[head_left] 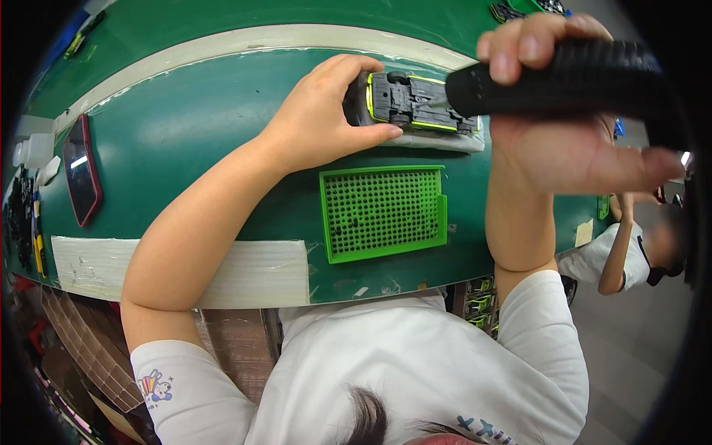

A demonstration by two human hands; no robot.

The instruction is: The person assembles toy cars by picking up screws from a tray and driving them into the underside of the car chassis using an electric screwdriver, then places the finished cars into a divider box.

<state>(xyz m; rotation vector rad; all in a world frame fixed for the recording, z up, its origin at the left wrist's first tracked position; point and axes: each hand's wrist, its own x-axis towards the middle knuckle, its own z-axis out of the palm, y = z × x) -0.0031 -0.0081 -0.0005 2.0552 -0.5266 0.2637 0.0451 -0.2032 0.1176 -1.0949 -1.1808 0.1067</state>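
Note:
A toy car with a black underside and yellow-green trim lies wheels up on a pale pad. Around its left end curl the thumb and fingers of my left hand, gripping it. My right hand is wrapped about a black, ribbed power screwdriver, held nearly level with its thin bit pointing at the car's underside. Whether the bit sits in a screw is hard to make out. Just below the car is a bright green tray with a grid of small dark holes.
A phone in a red case lies at the left, beyond it some tools by the table's edge. A white sheet covers part of the near edge. More toy cars sit below the table. Another person works at the right.

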